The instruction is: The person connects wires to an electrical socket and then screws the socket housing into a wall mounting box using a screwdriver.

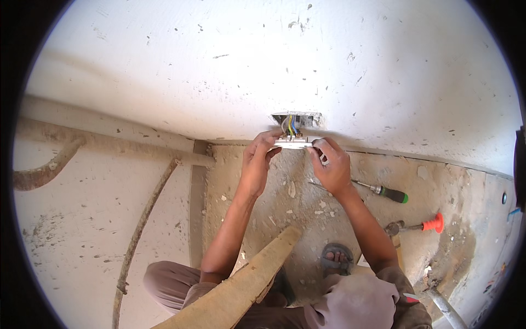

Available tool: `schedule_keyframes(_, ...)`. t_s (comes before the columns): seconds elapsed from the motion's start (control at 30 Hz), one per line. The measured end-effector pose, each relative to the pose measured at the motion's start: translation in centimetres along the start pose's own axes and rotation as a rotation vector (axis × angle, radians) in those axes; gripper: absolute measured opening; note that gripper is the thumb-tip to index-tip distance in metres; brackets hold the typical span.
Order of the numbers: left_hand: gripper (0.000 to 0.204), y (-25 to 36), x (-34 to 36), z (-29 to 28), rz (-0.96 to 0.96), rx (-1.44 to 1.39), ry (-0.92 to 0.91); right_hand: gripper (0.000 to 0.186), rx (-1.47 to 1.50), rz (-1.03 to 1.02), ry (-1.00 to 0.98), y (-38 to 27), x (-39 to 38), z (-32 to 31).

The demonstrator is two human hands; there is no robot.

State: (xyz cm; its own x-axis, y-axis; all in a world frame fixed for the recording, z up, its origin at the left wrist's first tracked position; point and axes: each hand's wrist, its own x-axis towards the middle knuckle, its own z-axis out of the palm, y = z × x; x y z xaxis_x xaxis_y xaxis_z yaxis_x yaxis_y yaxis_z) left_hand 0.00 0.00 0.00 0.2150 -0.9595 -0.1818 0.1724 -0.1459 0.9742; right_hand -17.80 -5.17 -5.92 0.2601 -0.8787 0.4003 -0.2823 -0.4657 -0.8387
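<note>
A white electrical socket plate (293, 145), seen nearly edge-on, is held level just below a rough cut-out box (312, 119) in the wall. Yellow, blue and pale wires (292, 126) run from that opening down to the back of the plate. My left hand (258, 157) pinches the plate's left end between thumb and fingers. At the right end, my right hand (333, 164) grips it with curled fingers. The plate's front face is mostly turned out of sight.
On the dusty floor to the right lie a green-and-black screwdriver (393, 193) and a tool with an orange guard (433, 223). A wooden plank (241, 279) slants up between my legs. Leftward, a thin rod (143, 225) and a thick pipe (120, 143) show.
</note>
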Motion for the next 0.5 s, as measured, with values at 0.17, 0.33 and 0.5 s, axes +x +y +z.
schedule_keyframes(0.17,0.035,0.3,0.9,-0.2,0.020,-0.033,-0.006,0.009,-0.039,-0.079,0.028,0.5,0.8,0.5)
schedule_keyframes(0.33,0.034,0.0,0.9,-0.2,0.007,-0.050,-0.011,0.009,-0.061,-0.085,0.015,0.6,0.9,0.4)
schedule_keyframes(0.5,0.028,-0.3,0.9,-0.2,0.019,-0.111,-0.012,0.009,-0.045,-0.077,0.004,0.7,0.9,0.2)
